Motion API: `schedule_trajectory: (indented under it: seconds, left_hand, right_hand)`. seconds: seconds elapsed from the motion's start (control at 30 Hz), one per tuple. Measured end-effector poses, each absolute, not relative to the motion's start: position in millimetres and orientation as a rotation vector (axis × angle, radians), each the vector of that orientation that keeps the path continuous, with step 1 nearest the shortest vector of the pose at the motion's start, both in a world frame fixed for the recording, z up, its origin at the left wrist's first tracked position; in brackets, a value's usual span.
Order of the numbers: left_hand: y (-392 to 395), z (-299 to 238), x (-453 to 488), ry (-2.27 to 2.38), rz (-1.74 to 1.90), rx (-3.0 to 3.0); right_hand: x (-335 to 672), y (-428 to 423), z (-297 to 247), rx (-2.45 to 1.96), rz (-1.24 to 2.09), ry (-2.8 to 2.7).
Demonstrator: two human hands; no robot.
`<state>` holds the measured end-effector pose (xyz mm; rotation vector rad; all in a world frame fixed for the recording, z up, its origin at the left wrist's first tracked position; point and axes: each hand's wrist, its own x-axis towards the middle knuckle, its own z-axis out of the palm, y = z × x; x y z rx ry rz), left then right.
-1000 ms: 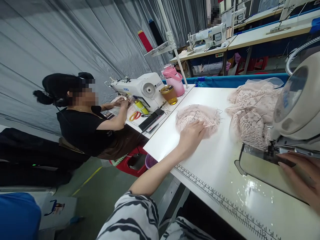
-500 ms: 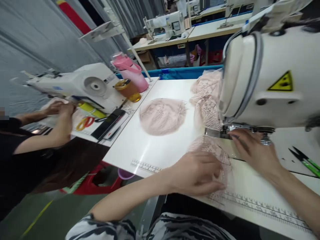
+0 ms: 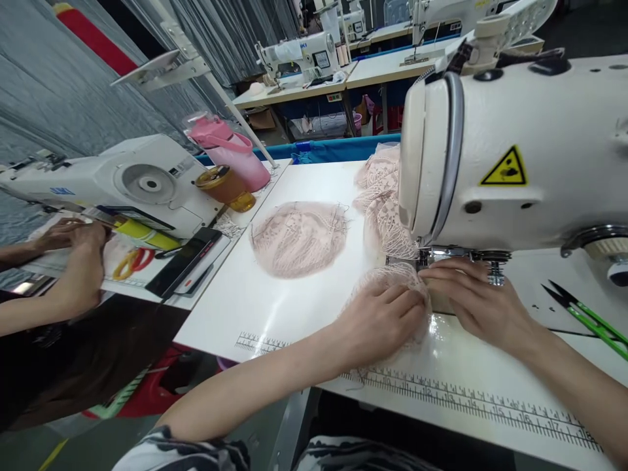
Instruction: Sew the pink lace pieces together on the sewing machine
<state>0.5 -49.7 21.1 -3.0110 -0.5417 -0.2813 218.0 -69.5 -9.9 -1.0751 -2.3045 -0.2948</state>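
Note:
My left hand (image 3: 385, 320) is closed on a bunched piece of pale pink lace fabric (image 3: 400, 272) in front of the sewing machine (image 3: 495, 157). Close beside the needle area, my right hand (image 3: 483, 304) has its fingers together, pinching the same lace at its right edge; the fingertips are partly hidden. More pink lace (image 3: 385, 212) lies heaped behind the presser foot (image 3: 426, 255). To the left, a rounded piece of pink lace (image 3: 299, 239) rests flat on the white table (image 3: 220, 311).
Green-handled thread snips (image 3: 586, 320) lie at the right. A printed ruler (image 3: 456, 396) runs along the front edge. At left are a pink bottle (image 3: 228, 150), an amber cup (image 3: 226, 186), a black case (image 3: 184, 261), and a co-worker's hands (image 3: 83, 235) at another machine.
My left hand has gathered the lace and closed on it, nearer the presser foot. My right fingers have come to the lace edge. The view has shifted right.

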Motion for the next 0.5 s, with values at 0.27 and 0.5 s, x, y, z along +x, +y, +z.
schedule_trajectory:
  seconds: [0.27,0.5]
  left_hand:
    - [-50,25,-1,-0.62,-0.318,-3.075]
    - [-38,8,5,-0.794,-0.341,-2.989]
  right_hand:
    - [218,-70,-17,-1.154,-0.201,-2.392]
    - [222,-66,-14,-1.085,-0.292,-2.407]
